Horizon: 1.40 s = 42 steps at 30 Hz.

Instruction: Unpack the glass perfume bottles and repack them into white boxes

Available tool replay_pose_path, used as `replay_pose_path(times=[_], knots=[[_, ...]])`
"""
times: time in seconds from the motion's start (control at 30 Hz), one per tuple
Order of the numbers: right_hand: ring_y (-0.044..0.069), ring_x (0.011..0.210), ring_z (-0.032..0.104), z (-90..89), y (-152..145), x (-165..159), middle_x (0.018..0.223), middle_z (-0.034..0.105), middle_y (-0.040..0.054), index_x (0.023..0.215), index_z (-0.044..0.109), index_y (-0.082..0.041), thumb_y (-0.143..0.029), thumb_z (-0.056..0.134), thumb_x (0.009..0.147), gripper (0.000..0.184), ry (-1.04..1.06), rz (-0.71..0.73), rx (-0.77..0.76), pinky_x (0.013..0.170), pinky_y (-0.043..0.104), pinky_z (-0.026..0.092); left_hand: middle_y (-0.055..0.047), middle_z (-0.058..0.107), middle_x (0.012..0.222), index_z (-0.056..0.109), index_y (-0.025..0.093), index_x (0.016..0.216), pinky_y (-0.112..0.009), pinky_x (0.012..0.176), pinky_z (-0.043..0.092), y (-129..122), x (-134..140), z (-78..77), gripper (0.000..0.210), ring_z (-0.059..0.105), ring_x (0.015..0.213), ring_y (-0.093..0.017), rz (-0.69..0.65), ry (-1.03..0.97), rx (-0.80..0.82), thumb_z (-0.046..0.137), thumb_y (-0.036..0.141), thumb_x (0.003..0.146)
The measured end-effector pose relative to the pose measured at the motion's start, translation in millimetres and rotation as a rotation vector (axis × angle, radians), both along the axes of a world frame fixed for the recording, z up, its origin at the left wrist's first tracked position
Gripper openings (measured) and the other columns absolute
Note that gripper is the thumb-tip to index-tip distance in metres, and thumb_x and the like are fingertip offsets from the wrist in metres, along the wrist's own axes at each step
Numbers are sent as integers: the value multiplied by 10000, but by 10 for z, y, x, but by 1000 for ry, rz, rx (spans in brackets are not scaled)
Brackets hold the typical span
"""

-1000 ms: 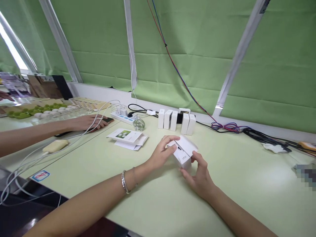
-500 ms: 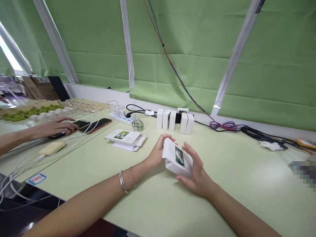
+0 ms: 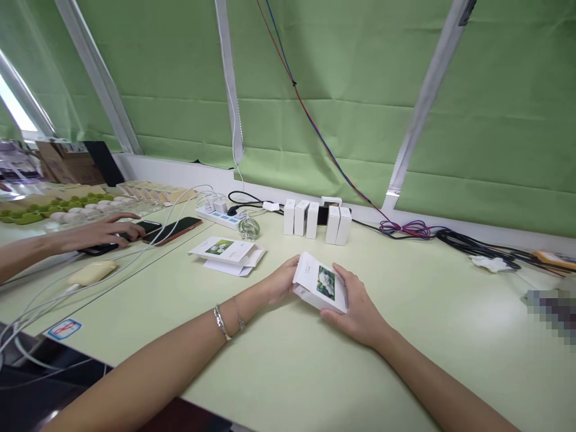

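At the centre of the frame, the right hand (image 3: 357, 303) grasps a white box (image 3: 309, 277) by its right end; the left hand (image 3: 282, 282) meets the left end, fingers hidden, so its grip cannot be told. Working that left end seems the step in hand; the next move calls for steady support. Half a second ago the box tilted more steeply; now its flower picture (image 3: 326, 282) faces further upward.

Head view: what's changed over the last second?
The white box has been turned so its flower picture faces up; the left hand and right hand still hold it. The co-worker's hand drew back leftward, uncovering more of the red-edged phone. The standing boxes and flower-printed carton stayed put.
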State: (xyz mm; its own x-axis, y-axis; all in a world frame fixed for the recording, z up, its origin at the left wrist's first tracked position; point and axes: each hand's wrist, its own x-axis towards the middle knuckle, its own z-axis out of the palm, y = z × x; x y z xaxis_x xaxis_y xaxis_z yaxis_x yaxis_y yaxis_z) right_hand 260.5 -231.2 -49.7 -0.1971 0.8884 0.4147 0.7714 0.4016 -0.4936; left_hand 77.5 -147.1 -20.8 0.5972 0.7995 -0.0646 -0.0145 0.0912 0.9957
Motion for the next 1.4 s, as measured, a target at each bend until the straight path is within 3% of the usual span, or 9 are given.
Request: replay_pose_path(times=[0.13,0.27,0.53,0.7,0.87,1.03,1.2,1.4], knots=[[300,1175,432,-43,31,36,1324,417,128,1333,211,-210,-495,585,724,769,40,-43,25,942,469,386,-67,544,964,481,176,966,-280,628,449,53,-7,-52,355,568,829,-199,95,103,119,628,209,645],[312,1165,436,-62,43,11,1311,432,129,1309,239,-208,-465,599,714,742,31,-117,43,949,498,363,-21,455,919,513,185,799,-279,724,428,100,-55,-84,268,478,896,-190,165,194,350,613,87,571],[312,1150,442,-37,19,45,1289,439,126,1301,233,-228,-428,571,740,685,-35,-63,97,934,492,365,-24,464,918,656,181,812,-314,851,423,81,-80,10,212,497,933,-195,-160,235,545,570,108,633],[322,1173,416,-9,15,20,1286,442,137,1315,241,-219,-424,588,731,709,-99,-3,142,961,504,324,-46,520,941,637,150,876,-307,812,441,100,-107,17,310,531,920,-218,-199,247,637,610,81,575],[299,1205,388,95,61,122,1326,420,133,1323,285,-193,-476,566,741,706,-184,17,-31,985,482,306,-46,544,935,634,162,888,-284,788,446,104,-63,-46,262,545,903,-211,-135,324,727,601,125,632],[295,1222,379,195,121,592,1323,436,116,1325,352,-207,-529,562,728,710,-334,42,-213,1023,492,260,-29,518,901,664,196,866,-272,714,451,143,-123,-59,207,551,783,-178,-69,516,810,618,249,671],[300,1245,357,167,143,979,1360,392,122,1341,329,-197,-513,535,745,705,-303,-32,-264,1009,467,315,-27,571,861,643,208,873,-274,703,424,216,-246,35,184,557,783,-187,17,721,911,546,220,718],[306,1244,355,108,161,997,1340,408,130,1336,331,-183,-537,509,752,706,-307,-80,-247,1006,469,325,-103,572,933,632,156,910,-363,794,366,291,-347,163,252,521,897,-261,244,987,1060,435,107,759]])
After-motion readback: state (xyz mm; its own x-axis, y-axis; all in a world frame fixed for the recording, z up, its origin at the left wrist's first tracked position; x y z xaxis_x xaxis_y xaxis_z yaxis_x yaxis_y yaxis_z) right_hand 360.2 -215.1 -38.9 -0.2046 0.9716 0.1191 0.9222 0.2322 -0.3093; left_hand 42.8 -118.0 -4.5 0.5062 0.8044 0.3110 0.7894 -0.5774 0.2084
